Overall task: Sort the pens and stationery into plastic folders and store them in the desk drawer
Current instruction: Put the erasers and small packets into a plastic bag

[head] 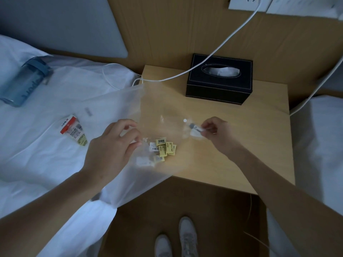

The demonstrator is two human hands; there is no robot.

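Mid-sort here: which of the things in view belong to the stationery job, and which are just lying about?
Part of the job:
- clear plastic folder
- small yellow packets inside it
- small white item pinched in the right hand
- red-topped packet on the bed
- left hand at the folder

Lying about:
- black tissue box
- blue water bottle
- white cable

Barcodes show on small yellow packets (165,147); lettering on a red-topped package (71,127) and blue bottle (22,83) is unreadable.
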